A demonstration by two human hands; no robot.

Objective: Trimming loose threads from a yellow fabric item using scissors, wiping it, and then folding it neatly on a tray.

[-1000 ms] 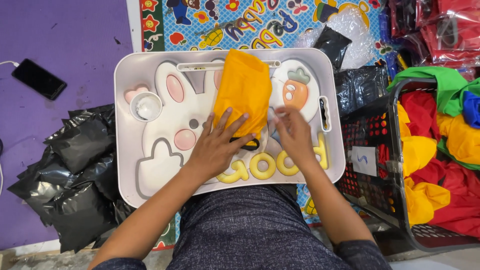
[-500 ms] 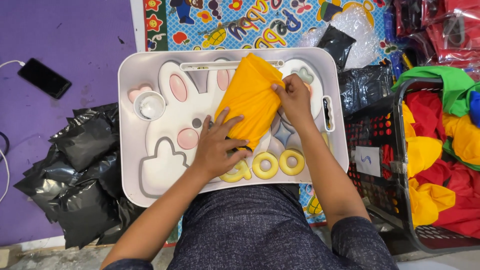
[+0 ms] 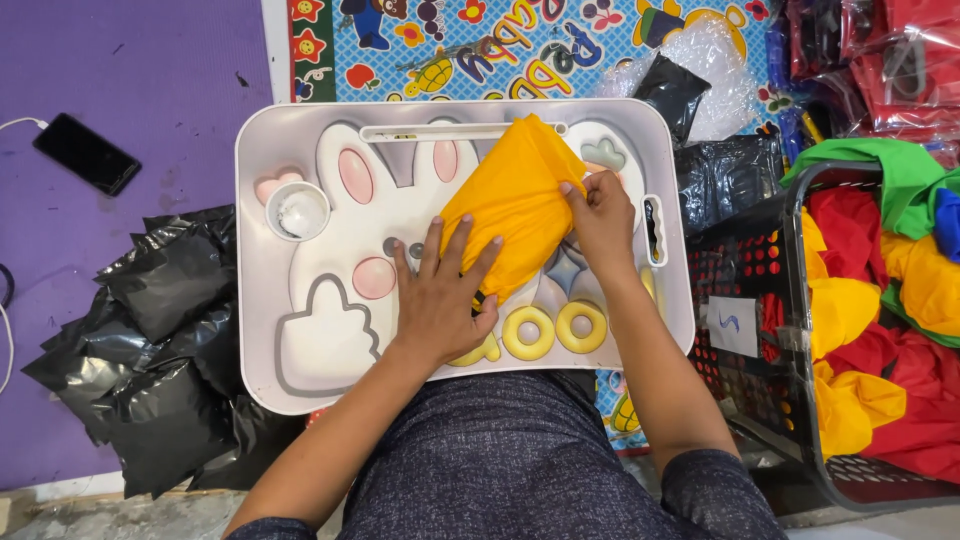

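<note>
Yellow cloth [image 3: 515, 205], folded into a narrow slanted bundle, lies on the white lap desk [image 3: 262, 250] between the person's two hands. The left hand [image 3: 440, 295] rests flat on the bundle's lower end, fingers spread and pressing down, so the cloth runs up and away from under its fingertips toward the far edge of the desk. The right hand [image 3: 600, 215] sits just to the right of the cloth's middle, its fingers curled together and pinching the cloth's right edge; the bundle's upper tip rises beyond this hand, toward the slot along the desk's far rim.

Moulded into the desk is a pale rabbit shape with pink ears and cheeks, most of it to the left of the left hand. A small round white cup [image 3: 297, 210] stands in a recess well to the left of that hand. Two yellow rings [image 3: 555, 328] lie on the desk just below the right hand and to the right of the left wrist.

Farther left of the left hand, off the desk, a heap of black plastic bags [image 3: 150, 340] lies on the floor, and a black phone [image 3: 85, 153] rests on the purple mat [image 3: 150, 60]. To the right of the right hand stands a black basket [image 3: 760, 260] full of red, yellow and green cloths [image 3: 880, 300].
</note>
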